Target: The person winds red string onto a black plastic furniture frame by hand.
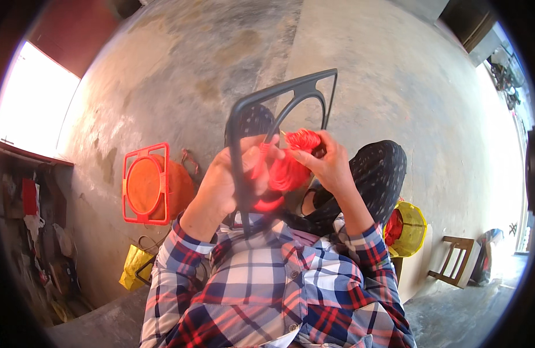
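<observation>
A black frame (261, 99) with a curved inner bar stands tilted before my chest, its near side crossing in front of my left hand. My left hand (224, 177) is closed beside that side, its fingertips on red cord at the inner bar; the blur hides whether it also grips the frame. My right hand (330, 159) pinches a looped bundle of red cord (289, 171) between thumb and fingers. A thin, pale pointed tip shows at the top of the bundle. More red material hangs below, partly hidden by the frame.
On the floor to the left stands a red frame (164, 197) with a round orange piece, near a yellow bag (135, 268). To the right are a yellow container (415, 229) with red material and a small wooden stool (453, 261). My bent leg (380, 180) lies beyond my right forearm.
</observation>
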Demonstrator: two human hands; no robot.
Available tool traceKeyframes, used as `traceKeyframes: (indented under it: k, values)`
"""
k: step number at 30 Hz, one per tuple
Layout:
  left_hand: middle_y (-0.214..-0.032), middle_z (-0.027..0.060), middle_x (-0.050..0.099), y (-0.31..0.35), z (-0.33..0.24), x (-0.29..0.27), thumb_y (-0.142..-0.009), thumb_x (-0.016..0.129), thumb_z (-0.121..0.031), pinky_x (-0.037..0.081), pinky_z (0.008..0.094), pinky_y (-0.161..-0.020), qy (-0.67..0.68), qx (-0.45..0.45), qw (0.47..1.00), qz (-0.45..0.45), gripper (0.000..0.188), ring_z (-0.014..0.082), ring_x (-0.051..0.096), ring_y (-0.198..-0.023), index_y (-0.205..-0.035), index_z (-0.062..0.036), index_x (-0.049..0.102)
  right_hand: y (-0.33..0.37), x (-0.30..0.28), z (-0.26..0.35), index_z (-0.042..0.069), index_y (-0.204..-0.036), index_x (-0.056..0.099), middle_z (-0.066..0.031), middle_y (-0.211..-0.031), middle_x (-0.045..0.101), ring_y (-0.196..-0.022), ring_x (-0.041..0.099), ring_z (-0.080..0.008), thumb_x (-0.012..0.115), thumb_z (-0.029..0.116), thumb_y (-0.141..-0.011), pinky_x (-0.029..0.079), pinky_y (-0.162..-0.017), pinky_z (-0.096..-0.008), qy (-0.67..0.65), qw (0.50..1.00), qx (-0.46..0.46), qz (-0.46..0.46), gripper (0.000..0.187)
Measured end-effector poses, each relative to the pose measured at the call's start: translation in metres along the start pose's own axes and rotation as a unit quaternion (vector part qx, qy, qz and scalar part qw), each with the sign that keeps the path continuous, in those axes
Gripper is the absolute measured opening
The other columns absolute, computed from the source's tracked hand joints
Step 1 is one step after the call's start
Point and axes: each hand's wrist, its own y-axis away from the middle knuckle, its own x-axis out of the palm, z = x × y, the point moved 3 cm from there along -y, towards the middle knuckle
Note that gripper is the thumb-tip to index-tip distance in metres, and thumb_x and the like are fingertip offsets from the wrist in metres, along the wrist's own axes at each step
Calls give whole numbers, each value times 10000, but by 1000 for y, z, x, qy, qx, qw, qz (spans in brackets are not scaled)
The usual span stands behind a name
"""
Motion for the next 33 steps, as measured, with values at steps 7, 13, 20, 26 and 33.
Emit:
traceKeyframes:
  k: [7, 13, 20, 26, 33]
  values:
    - [-973, 223, 614, 4, 14, 22, -945, 473, -408, 422, 291, -478, 121, -54, 990, 54, 507, 217, 548, -574, -1206, 20, 552, -18, 11, 35, 30, -1151, 611, -32, -1030, 641, -913, 606, -137, 765, 183, -776, 498, -764, -292, -510, 846, -77, 133, 433]
    - [-942, 236, 613, 3, 24, 15, -872, 480, -426, 445, 307, -489, 178, -104, 975, -77, 578, 287, 567, -601, -1208, 41, 530, 8, -2, 51, -19, -1176, 571, -87, -1084, 619, -944, 619, -194, 669, 27, -812, 506, -814, -321, -612, 756, -136, 189, 379]
    - [-863, 117, 651, -1, 33, -11, -868, 542, -170, 489, 306, -566, 202, 38, 978, -21, 262, 218, 630, -704, -1053, 1, 611, 36, 13, 30, 21, -1252, 476, -105, -1090, 605, -945, 633, -192, 712, -7, -797, 512, -861, -347, -397, 903, -129, 101, 514]
    - [-799, 127, 625, 4, 24, 11, -860, 531, -114, 450, 289, -557, 136, -5, 980, -149, 186, 212, 598, -672, -998, -24, 619, 38, 15, 50, 23, -1247, 454, -105, -1137, 594, -1017, 621, -198, 691, -82, -751, 514, -864, -337, -553, 823, -116, 55, 559]
    - [-738, 105, 535, -1, 6, -1, -972, 527, -292, 321, 247, -430, 114, -22, 986, 118, 243, 140, 459, -555, -1097, -101, 609, 10, -52, 40, -3, -1280, 494, -167, -1283, 564, -1237, 506, -301, 558, 199, -858, 361, -1066, -451, -725, 669, -162, -31, 473]
